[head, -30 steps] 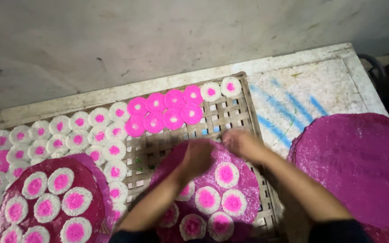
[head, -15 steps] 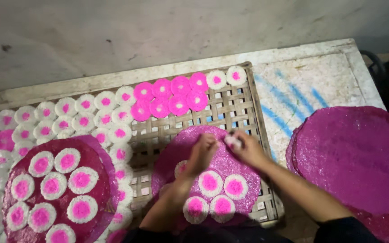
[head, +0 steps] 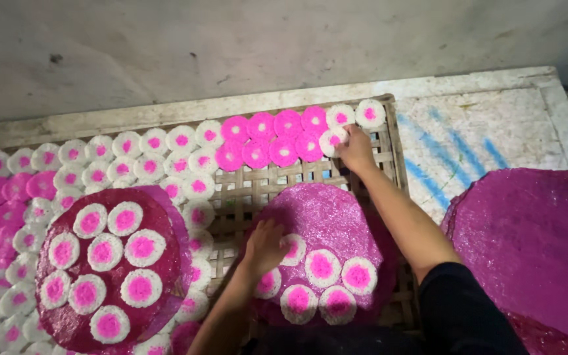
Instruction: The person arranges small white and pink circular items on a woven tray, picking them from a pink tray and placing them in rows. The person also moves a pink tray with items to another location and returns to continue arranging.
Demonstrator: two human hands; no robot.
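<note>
With most of the rack (head: 389,164) filled, my right hand (head: 355,150) pinched a cake (head: 332,141) down while my left hand (head: 264,244) grasped another cake (head: 292,249) among six on the tray (head: 327,210).

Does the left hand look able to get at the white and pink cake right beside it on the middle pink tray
Probably yes. The left hand already lies on the middle pink tray, its fingers touching the white and pink cake, and nothing lies between them.

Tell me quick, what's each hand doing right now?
Left hand: fingers on a white-and-pink disc on the pink tray.
Right hand: placing a disc on the woven rack.
</note>
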